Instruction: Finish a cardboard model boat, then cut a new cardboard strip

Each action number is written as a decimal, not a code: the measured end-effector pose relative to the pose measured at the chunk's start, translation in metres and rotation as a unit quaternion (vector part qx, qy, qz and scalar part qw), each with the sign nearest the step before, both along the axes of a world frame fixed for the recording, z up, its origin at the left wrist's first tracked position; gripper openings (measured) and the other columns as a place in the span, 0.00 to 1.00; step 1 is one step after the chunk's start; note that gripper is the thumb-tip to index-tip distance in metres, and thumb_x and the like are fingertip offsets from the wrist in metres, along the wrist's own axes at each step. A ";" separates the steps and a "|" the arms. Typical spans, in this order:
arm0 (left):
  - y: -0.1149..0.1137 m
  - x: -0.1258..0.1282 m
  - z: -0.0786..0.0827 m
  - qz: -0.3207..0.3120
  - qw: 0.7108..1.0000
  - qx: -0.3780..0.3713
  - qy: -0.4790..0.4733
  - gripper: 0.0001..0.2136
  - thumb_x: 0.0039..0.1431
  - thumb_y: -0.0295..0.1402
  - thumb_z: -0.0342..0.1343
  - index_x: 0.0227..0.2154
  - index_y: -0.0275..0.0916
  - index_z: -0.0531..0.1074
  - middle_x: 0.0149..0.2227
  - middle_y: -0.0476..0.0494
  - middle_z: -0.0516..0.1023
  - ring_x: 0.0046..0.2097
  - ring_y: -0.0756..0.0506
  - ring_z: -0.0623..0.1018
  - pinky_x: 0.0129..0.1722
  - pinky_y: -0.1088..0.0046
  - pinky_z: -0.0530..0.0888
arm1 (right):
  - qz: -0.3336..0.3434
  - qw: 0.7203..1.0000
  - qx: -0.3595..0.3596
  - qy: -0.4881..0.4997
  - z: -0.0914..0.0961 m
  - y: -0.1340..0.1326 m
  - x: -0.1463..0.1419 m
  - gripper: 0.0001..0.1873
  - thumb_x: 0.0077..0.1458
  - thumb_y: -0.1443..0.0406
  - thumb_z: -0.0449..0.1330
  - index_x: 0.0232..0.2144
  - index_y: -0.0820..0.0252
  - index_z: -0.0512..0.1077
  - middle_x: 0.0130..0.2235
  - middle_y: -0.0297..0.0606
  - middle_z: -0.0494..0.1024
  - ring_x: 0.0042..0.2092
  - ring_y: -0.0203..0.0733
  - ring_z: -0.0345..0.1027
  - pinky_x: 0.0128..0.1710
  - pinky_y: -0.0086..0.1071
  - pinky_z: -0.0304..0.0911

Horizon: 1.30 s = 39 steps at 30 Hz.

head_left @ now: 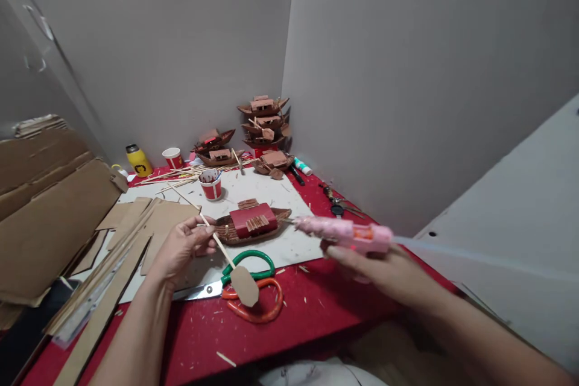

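My left hand (183, 248) pinches the thin stick shaft of a model oar (245, 287), whose flat cardboard blade points down toward me. Just beyond those fingers lies a brown model boat (226, 234) with a red curved roof; whether the fingers touch its left end I cannot tell. In my right hand (389, 268) is a pink hot glue gun (335, 229), its nozzle pointing left near the boat's right tip. A clear glue stick trails from the gun's back. Scissors (256, 254) with green and orange handles lie under the oar blade.
Cardboard sheets (67, 211) and strips crowd the left. Behind the boat stand a red-and-white paper cup (211, 187), a second cup (172, 158) and a yellow bottle (139, 161). Several finished model boats (265, 123) are stacked in the corner. Walls close in the back and right.
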<state>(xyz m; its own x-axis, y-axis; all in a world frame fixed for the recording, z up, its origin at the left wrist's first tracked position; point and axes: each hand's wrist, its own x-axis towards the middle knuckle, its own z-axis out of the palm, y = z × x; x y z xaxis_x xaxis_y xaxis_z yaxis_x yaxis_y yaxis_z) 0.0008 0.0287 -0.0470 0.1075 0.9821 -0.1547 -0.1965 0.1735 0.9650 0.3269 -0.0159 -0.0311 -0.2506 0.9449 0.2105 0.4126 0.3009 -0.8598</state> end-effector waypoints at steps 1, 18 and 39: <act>0.000 -0.002 0.001 -0.008 1.000 0.005 -0.002 0.14 0.45 0.31 0.67 0.35 0.37 0.72 0.27 0.48 0.76 0.25 0.52 0.75 0.27 0.76 0.75 | 0.050 0.999 0.008 -0.014 -0.001 0.000 -0.010 0.20 0.57 0.54 0.56 0.49 0.53 0.73 0.41 0.42 0.79 0.42 0.47 0.74 0.43 0.39 0.70; -0.003 -0.002 0.002 -0.119 0.993 0.013 0.018 0.07 0.54 0.35 0.60 0.33 0.37 0.72 0.29 0.42 0.76 0.28 0.49 0.76 0.29 0.74 0.75 | 0.281 0.948 0.130 -0.075 -0.019 0.032 -0.069 0.23 0.62 0.59 0.52 0.58 0.54 0.63 0.43 0.38 0.77 0.42 0.39 0.71 0.42 0.28 0.65; -0.002 0.001 0.002 -0.158 0.987 -0.015 0.028 0.08 0.58 0.37 0.56 0.33 0.36 0.69 0.26 0.44 0.75 0.28 0.49 0.75 0.32 0.73 0.72 | 0.269 0.923 0.209 -0.179 -0.028 0.041 -0.067 0.19 0.63 0.55 0.47 0.31 0.63 0.67 0.24 0.32 0.62 0.24 0.33 0.54 0.24 0.29 0.50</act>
